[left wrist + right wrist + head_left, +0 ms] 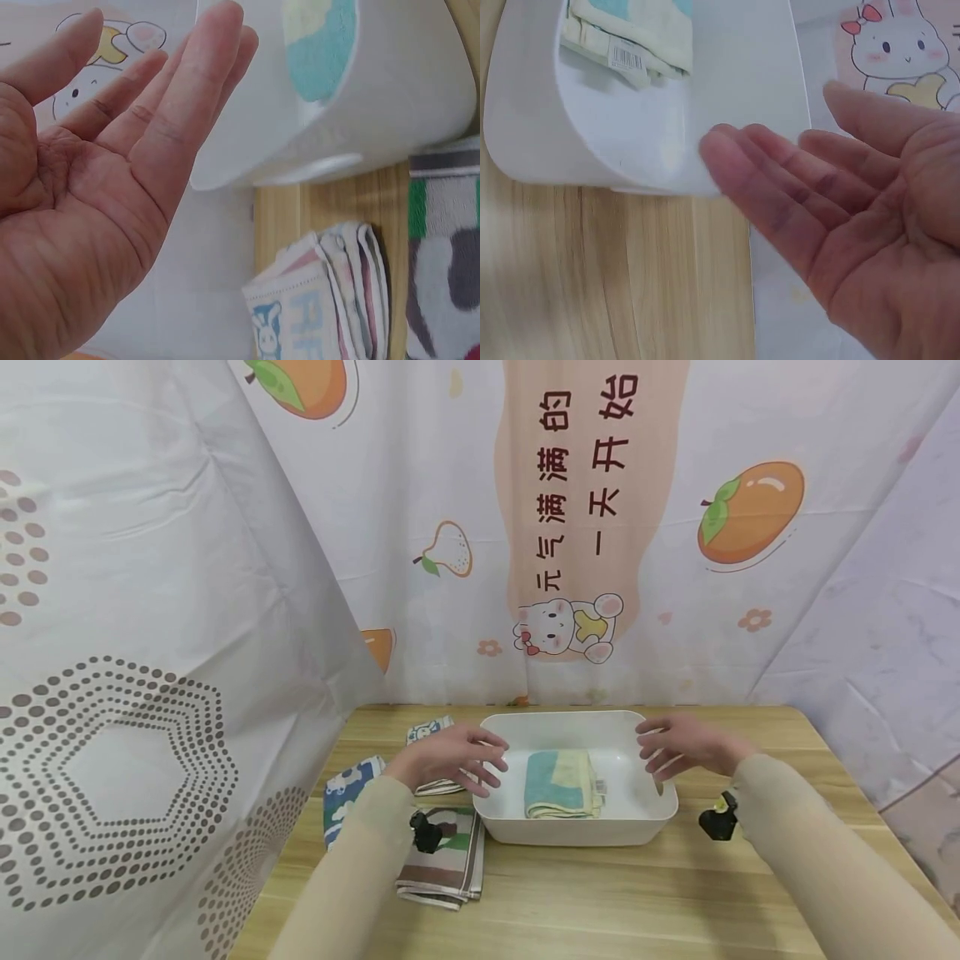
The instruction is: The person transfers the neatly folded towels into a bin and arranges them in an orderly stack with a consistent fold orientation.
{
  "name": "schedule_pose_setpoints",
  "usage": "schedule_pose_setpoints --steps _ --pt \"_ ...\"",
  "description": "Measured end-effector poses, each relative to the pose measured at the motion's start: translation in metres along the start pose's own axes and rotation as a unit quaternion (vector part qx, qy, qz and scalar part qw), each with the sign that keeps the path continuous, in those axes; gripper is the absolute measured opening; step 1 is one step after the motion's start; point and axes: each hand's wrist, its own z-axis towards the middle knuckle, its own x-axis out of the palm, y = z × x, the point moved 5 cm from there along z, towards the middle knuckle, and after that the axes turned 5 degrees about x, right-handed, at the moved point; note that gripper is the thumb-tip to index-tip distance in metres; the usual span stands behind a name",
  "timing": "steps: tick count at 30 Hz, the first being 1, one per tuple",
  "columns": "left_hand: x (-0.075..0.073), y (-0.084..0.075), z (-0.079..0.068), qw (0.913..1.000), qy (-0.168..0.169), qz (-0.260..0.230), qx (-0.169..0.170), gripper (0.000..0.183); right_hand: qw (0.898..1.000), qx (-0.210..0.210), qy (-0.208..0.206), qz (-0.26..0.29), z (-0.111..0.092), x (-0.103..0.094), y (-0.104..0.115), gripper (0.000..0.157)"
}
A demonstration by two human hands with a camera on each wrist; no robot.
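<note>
A white plastic bin [577, 833] stands on the wooden table, with a folded teal and pale yellow towel [557, 783] lying inside it. My left hand [454, 755] hovers at the bin's left end, fingers loosely extended and holding nothing. At the opposite end my right hand [687, 745] is held the same way, its palm facing inward and nothing in it. The right wrist view shows a barcode label [627, 58] on the towel's edge. Beneath my left hand lies a folded white towel with a blue rabbit print [315, 300], partly hidden in the head view.
Left of the bin, a brown, grey and green folded towel [450, 868] lies close to its front corner. Farther left is a blue patterned towel [347, 789], partly covered by my sleeve. A printed curtain [450, 635] hangs behind the table [570, 902].
</note>
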Motion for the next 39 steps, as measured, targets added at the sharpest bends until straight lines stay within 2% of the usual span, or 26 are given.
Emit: schedule_pose_setpoints --steps 10,20,26,32,39 --pt "-0.016 0.02 -0.022 0.9991 -0.013 -0.04 -0.008 0.047 0.998 -0.008 -0.033 0.048 -0.008 -0.018 -0.008 0.053" --pt "-0.029 0.043 -0.037 0.9982 -0.033 -0.045 -0.02 0.052 0.997 -0.001 -0.034 0.068 -0.01 -0.026 -0.018 0.047" --pt "-0.035 0.061 -0.045 0.9969 -0.055 -0.047 -0.03 0.044 0.998 0.012 -0.028 0.063 -0.01 -0.026 -0.027 0.043" --pt "-0.042 0.078 -0.052 0.9947 -0.066 -0.068 -0.038 0.04 0.998 0.028 -0.019 0.057 -0.009 -0.021 -0.038 0.047" --pt "-0.049 0.095 -0.061 0.9927 -0.076 -0.088 -0.033 0.04 0.999 0.013 0.006 0.048 -0.005 -0.012 -0.044 0.048"
